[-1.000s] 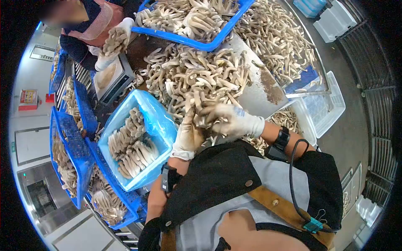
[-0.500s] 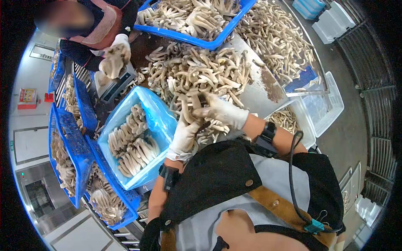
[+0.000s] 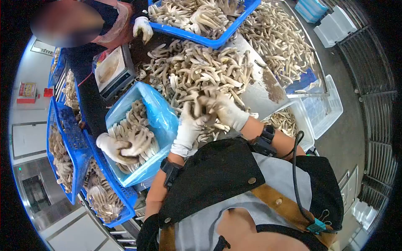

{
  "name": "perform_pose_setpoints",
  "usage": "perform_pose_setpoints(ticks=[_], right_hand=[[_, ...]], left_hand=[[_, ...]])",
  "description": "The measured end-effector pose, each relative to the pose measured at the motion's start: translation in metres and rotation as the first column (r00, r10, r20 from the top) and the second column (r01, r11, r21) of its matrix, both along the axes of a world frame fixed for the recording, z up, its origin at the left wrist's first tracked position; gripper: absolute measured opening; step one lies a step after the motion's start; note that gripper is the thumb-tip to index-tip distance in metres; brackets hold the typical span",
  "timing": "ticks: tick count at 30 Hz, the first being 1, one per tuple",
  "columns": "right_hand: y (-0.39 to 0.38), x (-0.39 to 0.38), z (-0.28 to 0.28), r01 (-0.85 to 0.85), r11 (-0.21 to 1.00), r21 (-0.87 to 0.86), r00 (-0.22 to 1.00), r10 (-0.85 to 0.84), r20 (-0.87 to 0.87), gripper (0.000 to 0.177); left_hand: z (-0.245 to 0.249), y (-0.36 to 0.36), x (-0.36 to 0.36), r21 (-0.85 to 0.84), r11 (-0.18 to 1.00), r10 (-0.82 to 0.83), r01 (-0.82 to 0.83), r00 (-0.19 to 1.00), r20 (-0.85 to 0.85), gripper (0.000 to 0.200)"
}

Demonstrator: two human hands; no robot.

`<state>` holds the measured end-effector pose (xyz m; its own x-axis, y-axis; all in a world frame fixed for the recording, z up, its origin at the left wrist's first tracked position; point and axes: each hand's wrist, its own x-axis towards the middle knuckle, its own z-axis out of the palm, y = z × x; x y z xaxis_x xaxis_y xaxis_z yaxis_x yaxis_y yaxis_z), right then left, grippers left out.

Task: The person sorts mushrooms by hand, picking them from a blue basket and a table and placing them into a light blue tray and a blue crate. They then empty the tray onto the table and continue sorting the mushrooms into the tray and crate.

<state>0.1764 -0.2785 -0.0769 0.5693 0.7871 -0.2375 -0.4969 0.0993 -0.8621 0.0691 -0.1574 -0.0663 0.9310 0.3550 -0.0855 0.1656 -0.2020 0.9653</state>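
My white-gloved left hand is closed around a few pale, long-stemmed mushrooms at the near edge of the pile. My right hand, also gloved, meets it from the right with its fingers closed on mushrooms, slightly blurred. Just beyond both hands lies a heap of loose mushrooms with greyish caps. To the left is a crate lined with blue plastic, holding mushrooms laid in rows. A co-worker's gloved hand reaches into that crate with a bunch of mushrooms.
The co-worker's other gloved hand is beside a blue basket of mushrooms. A scale stands behind the lined crate. Blue baskets line the left side. More mushrooms fill the far right, near a white bin.
The co-worker's hand has carried a mushroom bunch from above the scale into the lined crate; their other hand moved towards the blue basket. My hands have drawn together around the mushrooms.
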Motion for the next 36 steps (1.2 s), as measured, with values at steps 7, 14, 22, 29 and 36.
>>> perform_pose_setpoints(ticks=[7,14,22,29,36], right_hand=[[-0.013,0.006,-0.004,-0.113,0.993,0.022,0.986,0.115,-0.118,0.022],[-0.032,0.021,-0.018,-0.067,0.994,0.089,0.930,0.095,-0.356,0.019],[-0.032,-0.012,-0.014,0.079,0.981,-0.177,0.652,0.083,0.753,0.042],[0.021,-0.068,0.033,-0.101,0.987,0.124,0.907,0.143,-0.397,0.025],[0.147,-0.166,0.085,-0.465,0.819,0.337,0.778,0.559,-0.287,0.047]], left_hand=[[-0.001,-0.004,-0.006,-0.063,0.994,0.084,-0.086,0.996,-0.033,0.044],[-0.026,0.002,-0.015,0.072,0.991,0.121,-0.113,0.985,-0.123,0.079],[-0.001,-0.017,-0.030,0.431,0.890,-0.173,0.150,0.985,0.016,0.084],[0.028,0.018,-0.090,0.493,0.867,-0.010,-0.074,0.986,0.166,0.068],[0.042,0.095,-0.204,0.529,0.702,0.426,-0.477,0.876,0.226,0.055]])
